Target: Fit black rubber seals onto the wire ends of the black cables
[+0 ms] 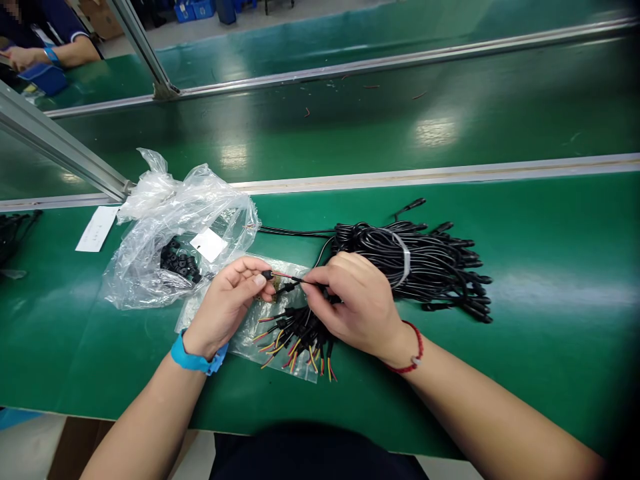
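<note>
My left hand [235, 293] pinches a small black connector [267, 274] between thumb and fingers. Thin coloured wires run from it to a black cable [303, 281], which my right hand [350, 300] grips with thumb and forefinger. Just below my hands fan several cable ends with red and yellow wires [295, 347], partly over a flat clear plastic bag [240, 337]. The big bundle of black cables [435, 267], bound by a pale band [403, 260], lies to the right. Beyond my left hand, small black parts [177, 260] sit in a crumpled clear bag [150, 200].
A white paper slip [97, 229] and a white label [209, 245] lie at the left. A metal post [60, 140] rises from the rail [440, 175] behind the bags. Wire scraps [307, 112] dot the green belt. Across it, a person's arm [70, 53] rests near a blue bin [46, 79].
</note>
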Motion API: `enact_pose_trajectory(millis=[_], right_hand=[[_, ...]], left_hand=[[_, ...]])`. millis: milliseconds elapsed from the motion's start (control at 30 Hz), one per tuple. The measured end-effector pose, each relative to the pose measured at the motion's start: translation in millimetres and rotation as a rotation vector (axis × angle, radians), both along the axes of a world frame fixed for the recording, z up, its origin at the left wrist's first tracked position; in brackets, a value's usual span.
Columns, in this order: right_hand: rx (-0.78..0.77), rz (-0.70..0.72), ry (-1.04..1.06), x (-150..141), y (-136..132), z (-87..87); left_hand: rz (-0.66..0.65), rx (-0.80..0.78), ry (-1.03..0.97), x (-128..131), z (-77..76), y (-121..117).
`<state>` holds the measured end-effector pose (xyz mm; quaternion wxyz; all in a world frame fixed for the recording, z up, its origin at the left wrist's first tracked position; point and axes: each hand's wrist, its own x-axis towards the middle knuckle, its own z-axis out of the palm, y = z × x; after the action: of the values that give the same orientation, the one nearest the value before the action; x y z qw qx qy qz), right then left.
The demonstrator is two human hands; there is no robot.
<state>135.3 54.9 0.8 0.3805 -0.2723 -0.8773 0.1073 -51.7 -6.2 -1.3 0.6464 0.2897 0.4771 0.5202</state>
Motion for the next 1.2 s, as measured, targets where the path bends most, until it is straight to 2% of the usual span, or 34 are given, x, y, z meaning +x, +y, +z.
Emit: enact_pose_trajectory(millis=[200, 300, 433, 567, 733, 867, 1100, 1200], right_hand=[[0.0, 0.025, -0.049, 1, 0, -0.2], [-0.005, 0.034, -0.065, 1, 0, -1.5], [-0.067, 0.079, -0.061, -1, -1, -3.9], [-0.135, 0.112, 0.003, -3, -2, -5.0], [-0.108, 0.109, -0.005, -2, -2, -3.9], [-0.229, 0.157, 0.03, -1, -3, 1.5], [-0.549, 0.236, -0.004, 3, 0, 6.5], [-0.591, 0.256, -0.017, 3, 2, 4.9]], left_hand=[[0.013, 0.004, 0.005, -1, -0.4, 1], [0.008, 0.019, 0.068, -2, -1.4, 0], [-0.071, 0.035, 0.168, 1, -3.6, -2], [-0.089, 0.014, 0.134, 9, -3.0, -3], [-0.071, -0.006, 0.086, 15, -5.8, -4], [-0.015, 0.136, 0.133, 16, -10.1, -6], [-0.006, 0.555, 0.672, 19, -4.4, -7], [-0.009, 0.607, 0.777, 21, -3.4, -6]])
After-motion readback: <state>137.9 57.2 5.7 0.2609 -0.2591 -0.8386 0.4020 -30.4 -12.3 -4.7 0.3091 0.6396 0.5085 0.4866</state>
